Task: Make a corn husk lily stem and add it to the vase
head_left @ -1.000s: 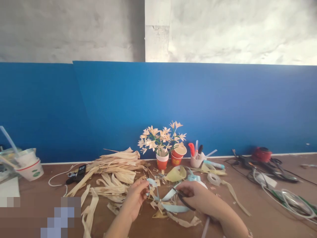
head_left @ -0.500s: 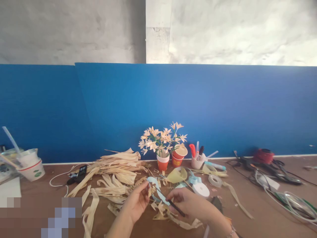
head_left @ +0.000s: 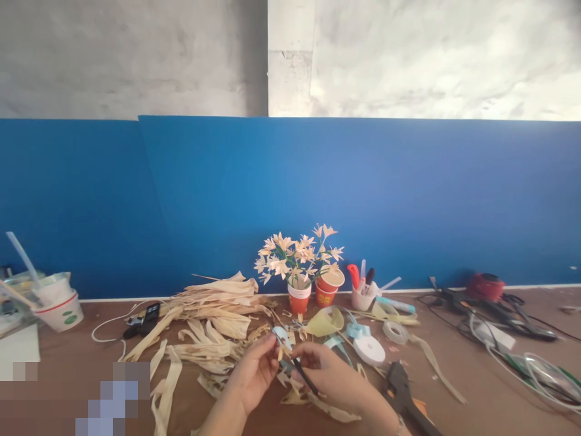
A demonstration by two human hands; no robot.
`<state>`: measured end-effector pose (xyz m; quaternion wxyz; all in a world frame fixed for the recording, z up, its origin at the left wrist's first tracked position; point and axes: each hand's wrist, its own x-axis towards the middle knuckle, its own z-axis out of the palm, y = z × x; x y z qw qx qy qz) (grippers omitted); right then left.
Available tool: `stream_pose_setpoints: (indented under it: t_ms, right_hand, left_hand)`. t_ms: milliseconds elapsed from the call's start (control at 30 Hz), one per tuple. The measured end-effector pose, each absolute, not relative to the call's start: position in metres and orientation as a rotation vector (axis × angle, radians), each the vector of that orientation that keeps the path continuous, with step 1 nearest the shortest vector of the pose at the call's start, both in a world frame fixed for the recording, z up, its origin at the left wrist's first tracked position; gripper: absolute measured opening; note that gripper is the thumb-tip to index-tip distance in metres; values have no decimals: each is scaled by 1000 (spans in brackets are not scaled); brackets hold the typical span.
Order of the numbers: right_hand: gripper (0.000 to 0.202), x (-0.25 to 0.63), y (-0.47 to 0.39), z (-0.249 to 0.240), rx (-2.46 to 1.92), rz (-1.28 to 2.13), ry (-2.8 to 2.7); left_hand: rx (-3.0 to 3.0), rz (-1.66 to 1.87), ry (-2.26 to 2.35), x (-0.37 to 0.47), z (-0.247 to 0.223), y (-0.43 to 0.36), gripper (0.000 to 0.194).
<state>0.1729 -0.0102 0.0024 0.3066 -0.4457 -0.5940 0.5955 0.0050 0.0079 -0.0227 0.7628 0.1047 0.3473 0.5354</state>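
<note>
spanning the full width at back: blue panel [head_left: 290, 181], grey wall [head_left: 136, 54] above it. brown table [head_left: 472, 421] runs along the panel's foot. husks [head_left: 218, 306] heaped left of centre, loose strips trailing toward the near edge. tangle of cables [head_left: 526, 366] far right, red object [head_left: 485, 286] behind them. both hands low, near centre, fingertips almost meeting. left hand [head_left: 255, 370]: thumb and fingers pinched narrow on blue strip [head_left: 282, 336], which stands up from the fingertips. right hand [head_left: 327, 368]: fingers curled around dark tool [head_left: 305, 376], slanted, upper end toward the left fingertips. can't tell if its blades are apart. pale flowers [head_left: 290, 257] on green stems behind the hands, over the red cups. glue gun [head_left: 402, 387] on table, right of right hand. white cup [head_left: 61, 310] with straw at far left. red cups [head_left: 298, 300] stacked upright, tilted cup [head_left: 327, 295] just beside. pen cup [head_left: 362, 299] right of those. yellow ribbon [head_left: 324, 322] in front of the cups. white spool [head_left: 369, 350] flat, right of it, tape roll [head_left: 394, 330] near. smallest: yellow bit [head_left: 283, 351] between the fingertips, can't tell which hand has it.
</note>
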Motion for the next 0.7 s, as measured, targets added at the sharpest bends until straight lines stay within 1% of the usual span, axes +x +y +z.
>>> stream_pose_setpoints:
  t_ms: [167, 333, 467, 700]
  right_hand:
    - [23, 168, -10, 2, -1156, 1610, -1514]
    - [18, 159, -10, -3, -1138, 1551, -1501]
    - [15, 154, -9, -8, -1074, 1493, -1518]
    - [20, 150, -8, -13, -917, 1436, -1541]
  left_hand:
    - [347, 1207, 737, 7, -25, 6, 7]
    - [433, 1271, 763, 7, -29, 7, 18]
    - [420, 1288, 797, 5, -29, 8, 17]
    - [424, 1299, 760, 3, -27, 9, 16]
